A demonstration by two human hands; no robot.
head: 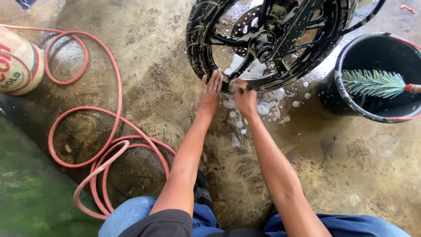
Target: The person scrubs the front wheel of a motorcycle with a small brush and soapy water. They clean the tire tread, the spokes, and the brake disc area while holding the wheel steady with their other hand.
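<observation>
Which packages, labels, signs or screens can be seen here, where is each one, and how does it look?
Printed sack: far left edge on the wet concrete floor, rounded and bulging, cream-white with large red and green printing and a red curved band, beside the coiled pink hose.
No signs or screens show.

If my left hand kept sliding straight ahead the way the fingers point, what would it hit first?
The left hand lies flat, fingers pointing up the picture, already touching the soapy tyre of the motorcycle wheel. Going straight on, it would press into the tyre's rubber at once, then probably the rim and spokes behind, though depth is unclear.
</observation>
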